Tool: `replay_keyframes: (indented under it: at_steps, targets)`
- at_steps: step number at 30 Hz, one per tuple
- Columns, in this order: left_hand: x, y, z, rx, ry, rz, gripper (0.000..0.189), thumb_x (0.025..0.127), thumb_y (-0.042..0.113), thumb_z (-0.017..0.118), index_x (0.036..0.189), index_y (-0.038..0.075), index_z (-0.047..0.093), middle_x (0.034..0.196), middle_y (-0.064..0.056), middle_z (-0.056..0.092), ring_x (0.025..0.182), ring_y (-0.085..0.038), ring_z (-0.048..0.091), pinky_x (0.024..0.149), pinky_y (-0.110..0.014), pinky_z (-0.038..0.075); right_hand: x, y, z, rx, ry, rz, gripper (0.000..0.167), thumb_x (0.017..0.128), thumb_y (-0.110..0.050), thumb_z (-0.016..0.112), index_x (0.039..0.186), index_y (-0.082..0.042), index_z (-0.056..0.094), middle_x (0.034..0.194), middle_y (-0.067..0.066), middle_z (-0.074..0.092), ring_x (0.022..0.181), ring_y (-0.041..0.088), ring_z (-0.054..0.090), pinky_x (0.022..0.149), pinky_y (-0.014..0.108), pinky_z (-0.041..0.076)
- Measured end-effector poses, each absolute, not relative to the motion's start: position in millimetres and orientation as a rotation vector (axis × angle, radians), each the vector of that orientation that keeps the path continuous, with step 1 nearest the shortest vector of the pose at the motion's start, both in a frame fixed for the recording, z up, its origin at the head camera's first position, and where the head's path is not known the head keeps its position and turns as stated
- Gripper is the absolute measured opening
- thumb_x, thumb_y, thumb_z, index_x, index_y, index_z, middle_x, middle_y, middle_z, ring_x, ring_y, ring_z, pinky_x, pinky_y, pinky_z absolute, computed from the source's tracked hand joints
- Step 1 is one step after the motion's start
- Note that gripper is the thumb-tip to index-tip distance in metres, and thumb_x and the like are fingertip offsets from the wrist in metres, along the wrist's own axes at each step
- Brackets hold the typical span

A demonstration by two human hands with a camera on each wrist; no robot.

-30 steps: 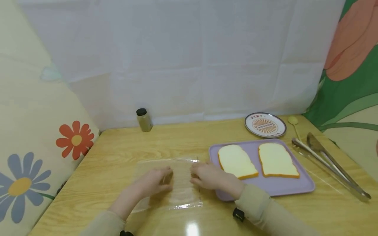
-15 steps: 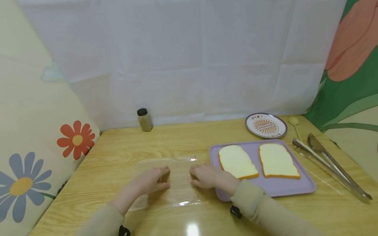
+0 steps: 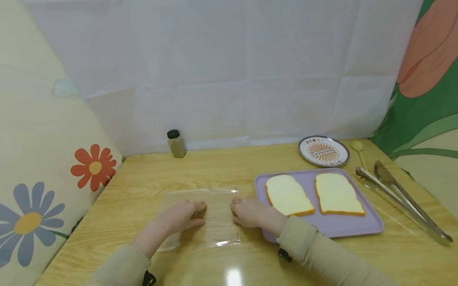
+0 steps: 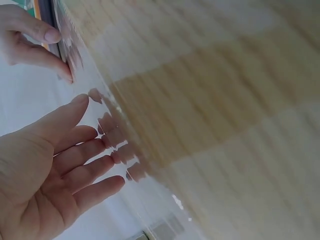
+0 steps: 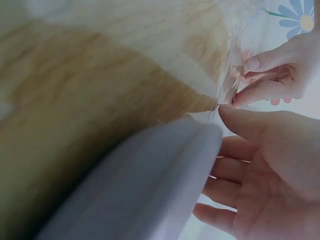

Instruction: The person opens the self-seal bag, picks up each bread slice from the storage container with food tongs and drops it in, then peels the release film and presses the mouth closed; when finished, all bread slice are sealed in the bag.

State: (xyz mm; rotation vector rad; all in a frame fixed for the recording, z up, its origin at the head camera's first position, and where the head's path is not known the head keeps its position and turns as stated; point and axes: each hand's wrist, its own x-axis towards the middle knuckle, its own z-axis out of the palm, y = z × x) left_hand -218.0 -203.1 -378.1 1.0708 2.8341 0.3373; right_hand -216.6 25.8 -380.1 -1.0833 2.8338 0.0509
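Observation:
A clear plastic sheet lies flat on the wooden table, its edges shown by glints; I cannot tell whether it is a single layer or a bag. My left hand rests on its middle, fingertips down and thumb apart from the fingers. In the left wrist view, the fingers are loosely bent and touch the glossy film. At the sheet's right edge, my right hand touches it with thumb and fingertips. The right wrist view has the thumb at the film, apart from the relaxed fingers.
Right of the sheet, a purple tray bears two bread slices. Behind it are a patterned plate and a yellow spoon. Metal tongs lie at the far right. A black-capped jar stands at the back.
The right edge of the plastic sheet and my right hand have shifted slightly left. My left hand stays almost in place, and the head view has moved a little.

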Motion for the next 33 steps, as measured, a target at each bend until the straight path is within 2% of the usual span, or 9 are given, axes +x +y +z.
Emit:
replay_keyframes:
  at_steps: [3,6,15,19,22,25,29,33]
  targets:
    - [-216.6,-200.9,-376.5,1.142,2.850,0.290,0.016,0.084,0.013,0.069,0.079,0.010,0.054,0.067,0.005,0.052,0.058,-0.004,0.043,0.054,-0.020,0.045,-215.5,25.9,-380.9,-1.072,2.833,0.066,0.037,0.094,-0.030,0.057,0.121,-0.005,0.059,0.135,0.011,0.054,0.125,0.025,0.052,0.104,0.042,0.043]
    - [-215.6,-198.2,-374.2,1.182,2.858,0.276,0.024,0.083,0.011,0.070,0.071,0.011,0.049,0.062,0.006,0.044,0.056,-0.003,0.036,0.050,-0.017,0.037,-215.1,26.6,-381.4,-1.065,2.833,0.071,0.042,0.095,-0.031,0.055,0.128,-0.005,0.055,0.140,0.013,0.049,0.130,0.025,0.047,0.108,0.043,0.040]
    - [-219.7,-194.3,-377.2,1.212,2.857,0.293,0.030,0.082,0.006,0.069,0.063,0.013,0.048,0.058,0.008,0.040,0.054,-0.001,0.031,0.047,-0.014,0.030,-215.1,27.6,-382.3,-1.089,2.840,0.069,0.040,0.095,-0.030,0.053,0.126,-0.005,0.055,0.139,0.013,0.050,0.129,0.025,0.048,0.106,0.044,0.042]
    - [-220.2,-191.9,-377.4,1.246,2.874,0.304,0.027,0.081,0.003,0.069,0.060,0.011,0.055,0.055,0.007,0.050,0.052,0.001,0.033,0.046,-0.013,0.031,-215.5,27.4,-383.5,-1.113,2.855,0.092,0.037,0.095,-0.030,0.053,0.123,-0.006,0.057,0.136,0.012,0.052,0.126,0.023,0.051,0.102,0.043,0.045]
    - [-219.3,-189.2,-377.3,1.232,2.898,0.286,0.017,0.080,0.002,0.069,0.065,0.010,0.067,0.062,0.004,0.065,0.052,0.002,0.042,0.048,-0.013,0.038,-215.8,27.2,-384.3,-1.109,2.854,0.086,0.038,0.095,-0.030,0.053,0.123,-0.005,0.056,0.137,0.012,0.052,0.126,0.023,0.051,0.102,0.042,0.045]
    - [-218.4,-185.6,-377.9,1.209,2.955,0.251,0.014,0.077,0.000,0.069,0.069,0.011,0.073,0.067,0.001,0.070,0.053,0.000,0.049,0.049,-0.015,0.042,-216.0,26.7,-384.2,-1.090,2.851,0.087,0.040,0.095,-0.030,0.053,0.127,-0.005,0.054,0.139,0.012,0.050,0.128,0.023,0.049,0.103,0.043,0.044]
    - [-218.0,-180.2,-379.7,1.185,3.021,0.214,0.018,0.071,-0.002,0.069,0.063,0.013,0.068,0.063,0.003,0.068,0.052,-0.004,0.048,0.047,-0.018,0.040,-216.4,26.9,-384.1,-1.074,2.850,0.099,0.041,0.096,-0.031,0.053,0.128,-0.006,0.053,0.141,0.012,0.048,0.132,0.024,0.045,0.106,0.043,0.042]
    - [-217.5,-178.4,-379.5,1.153,3.038,0.230,0.024,0.071,-0.005,0.068,0.057,0.011,0.059,0.056,0.004,0.059,0.052,-0.004,0.043,0.047,-0.018,0.038,-216.5,27.8,-383.5,-1.082,2.844,0.107,0.041,0.096,-0.031,0.052,0.128,-0.006,0.053,0.141,0.012,0.048,0.132,0.024,0.045,0.106,0.043,0.042]
